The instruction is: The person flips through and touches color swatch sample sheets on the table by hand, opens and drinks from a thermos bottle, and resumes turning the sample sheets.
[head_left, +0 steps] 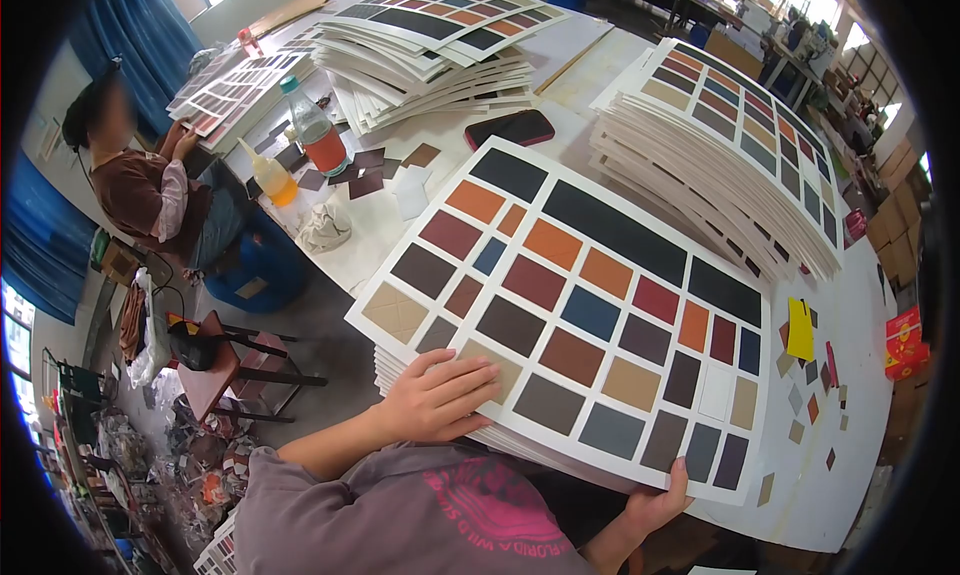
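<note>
A white swatch card (572, 380) with rows of coloured material squares lies in front of me, on top of a stack of cards. One cell (714, 391) near its right side is plain white. My left hand (440, 395) rests flat on the card's near edge, fingers stretched over a beige square. At the near right corner, my right hand (657, 500) grips the card's edge, thumb on top and the other fingers hidden below. Past the card's far edge lies a dark phone (509, 130) with a red rim.
Tall stacks of swatch cards stand at the right (690, 180) and at the back (420, 75). Left of them are a bottle of reddish liquid (318, 135), a yellow squeeze bottle (272, 180) and loose swatches. A yellow paper (800, 329) lies right. Another person (140, 180) sits far left.
</note>
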Tool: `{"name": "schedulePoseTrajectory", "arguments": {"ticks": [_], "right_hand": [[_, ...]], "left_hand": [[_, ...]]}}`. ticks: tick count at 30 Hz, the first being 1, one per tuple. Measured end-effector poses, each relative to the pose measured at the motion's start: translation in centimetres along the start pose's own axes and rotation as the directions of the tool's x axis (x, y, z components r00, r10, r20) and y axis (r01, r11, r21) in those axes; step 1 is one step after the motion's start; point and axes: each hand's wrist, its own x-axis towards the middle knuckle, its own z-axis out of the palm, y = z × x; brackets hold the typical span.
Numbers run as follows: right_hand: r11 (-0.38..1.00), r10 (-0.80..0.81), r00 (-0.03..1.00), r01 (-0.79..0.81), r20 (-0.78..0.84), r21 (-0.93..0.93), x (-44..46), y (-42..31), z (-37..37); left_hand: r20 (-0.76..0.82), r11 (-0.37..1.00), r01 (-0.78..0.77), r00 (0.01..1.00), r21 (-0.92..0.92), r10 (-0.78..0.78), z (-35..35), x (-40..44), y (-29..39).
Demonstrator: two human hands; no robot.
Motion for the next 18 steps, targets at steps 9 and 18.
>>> {"name": "schedulePoseTrajectory", "arguments": {"ticks": [9, 18], "right_hand": [[1.0, 0.015, 1.0, -0.016, -0.015, -0.023, 0.05, 0.16, -0.31], [0.999, -0.023, 1.0, 0.023, -0.016, -0.029, 0.0, 0.29, -0.14]], "left_hand": [[-0.017, 1.0, -0.003, 1.0, -0.008, 0.003, 0.12, -0.21, -0.09], [-0.053, 1.0, -0.006, 0.999, -0.011, 0.006, 0.38, -0.44, -0.15]]}}
